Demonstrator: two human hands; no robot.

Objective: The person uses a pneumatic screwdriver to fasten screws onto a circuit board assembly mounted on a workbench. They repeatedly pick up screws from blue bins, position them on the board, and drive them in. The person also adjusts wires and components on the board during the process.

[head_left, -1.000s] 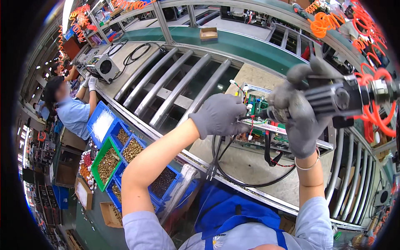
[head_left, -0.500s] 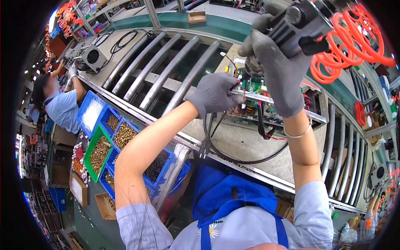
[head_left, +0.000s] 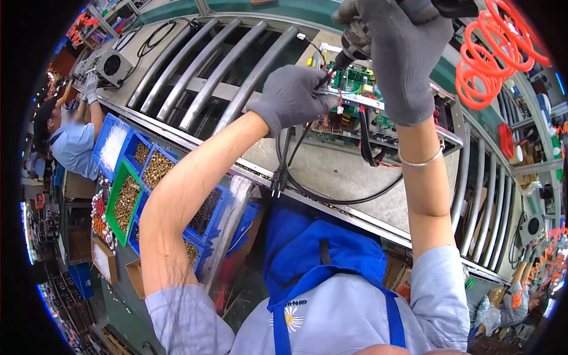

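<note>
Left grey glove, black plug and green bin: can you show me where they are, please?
Left grey glove (head_left: 290, 94): head view, on the back of the hand.
Black plug (head_left: 280, 178): head view, on its body, just above the metal prongs.
Green bin (head_left: 112, 208): head view, on its left side wall.

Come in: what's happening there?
Right grey-gloved hand grips dark power tool. Left grey-gloved hand by open metal chassis, green boards exposed. Black cable looped in front.

A black cable (head_left: 343, 202) is curving around bare tabletop (head_left: 349, 171) before the circuit-board chassis (head_left: 387, 120); the left hand (head_left: 294, 96) is crowding its left end, while orange coiled hose (head_left: 476, 105) is hanging right of the right hand (head_left: 403, 62).
</note>
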